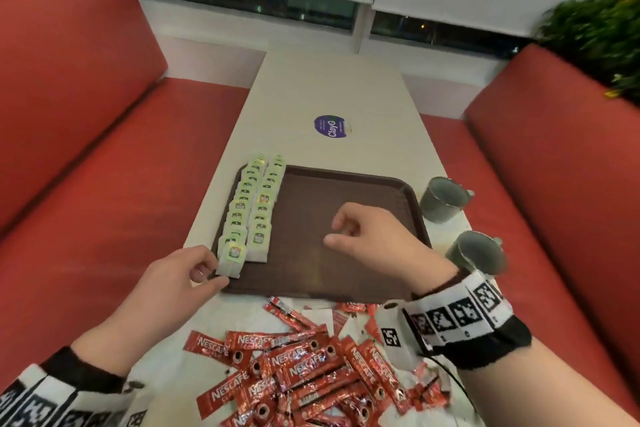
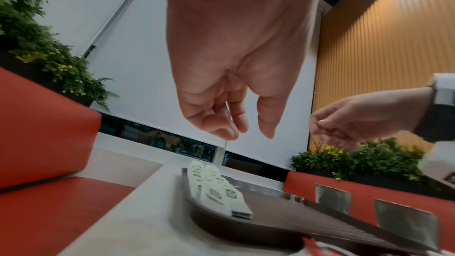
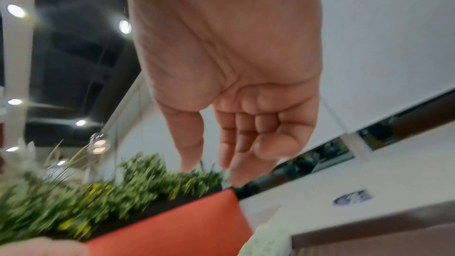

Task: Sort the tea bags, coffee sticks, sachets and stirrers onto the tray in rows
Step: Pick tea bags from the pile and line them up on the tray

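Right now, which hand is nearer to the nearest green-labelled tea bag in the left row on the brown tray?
Left. The left hand touches that tea bag at the brown tray's near-left corner; the right hand hovers over the tray's bare middle.

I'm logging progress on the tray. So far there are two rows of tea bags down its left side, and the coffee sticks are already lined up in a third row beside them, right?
Not quite. The two rows of tea bags do run down the left side of the tray, but the coffee sticks are not on it: the head view shows them in a loose heap on the table in front of the tray, not yet sorted.
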